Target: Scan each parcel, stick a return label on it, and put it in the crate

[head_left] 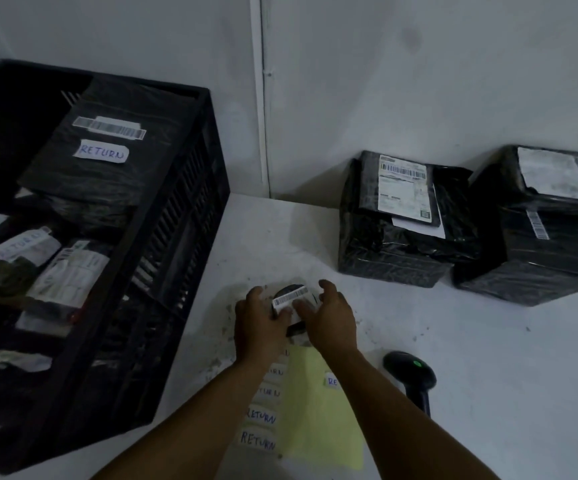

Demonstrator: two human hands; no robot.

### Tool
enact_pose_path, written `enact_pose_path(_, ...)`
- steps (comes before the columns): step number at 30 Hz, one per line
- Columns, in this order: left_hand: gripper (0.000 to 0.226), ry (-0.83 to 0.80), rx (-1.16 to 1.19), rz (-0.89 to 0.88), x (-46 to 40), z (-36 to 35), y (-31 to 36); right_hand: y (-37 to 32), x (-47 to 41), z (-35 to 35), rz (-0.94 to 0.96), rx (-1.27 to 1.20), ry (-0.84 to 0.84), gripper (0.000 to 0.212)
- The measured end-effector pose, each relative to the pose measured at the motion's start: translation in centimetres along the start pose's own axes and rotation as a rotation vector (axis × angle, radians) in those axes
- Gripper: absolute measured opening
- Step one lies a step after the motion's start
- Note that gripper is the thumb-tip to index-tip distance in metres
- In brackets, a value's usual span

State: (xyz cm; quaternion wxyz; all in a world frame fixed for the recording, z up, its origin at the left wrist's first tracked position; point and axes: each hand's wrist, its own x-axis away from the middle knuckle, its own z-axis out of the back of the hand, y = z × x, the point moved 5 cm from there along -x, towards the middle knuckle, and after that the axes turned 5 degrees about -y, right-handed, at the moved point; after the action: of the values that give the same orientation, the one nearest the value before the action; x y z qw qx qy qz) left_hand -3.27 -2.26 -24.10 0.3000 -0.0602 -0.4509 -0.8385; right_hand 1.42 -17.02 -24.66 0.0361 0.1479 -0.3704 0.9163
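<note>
A small black parcel (292, 296) with a white barcode sticker lies on the white table in front of me. My left hand (261, 318) grips its left side. My right hand (329, 315) lies over its right side, fingers pressing down on a white label there. The pale yellow backing sheet (311, 410) lies under my forearms, with several handwritten RETURN labels (259, 441) along its left edge. The black barcode scanner (410, 374) lies on the table to the right, its green light on. The black plastic crate (176, 237) stands at the left and holds several labelled parcels.
Two large black-wrapped parcels stand against the wall at the back right, the nearer parcel (401, 220) and the farther parcel (540, 230), each with shipping labels. A white wall with a vertical conduit closes off the back. The table top (488, 375) runs on to the right.
</note>
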Motion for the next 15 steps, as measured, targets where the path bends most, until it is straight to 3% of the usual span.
enact_pose_path(3, 0.025, -0.067, 0.02, -0.019, -0.3, -0.5, -0.51, 0.41, -0.49, -0.04, 0.006, -0.004, -0.047, 0.027)
enact_pose_path(5, 0.017, -0.068, 0.057, -0.044, -0.15, -0.71, -0.46, 0.58, -0.73, 0.2, 0.004, -0.006, -0.02, 0.025)
enact_pose_path(15, 0.032, -0.18, 0.063, -0.068, 0.0, -0.84, -0.21, 0.88, -0.15, 0.41, 0.035, -0.039, -0.063, 0.017)
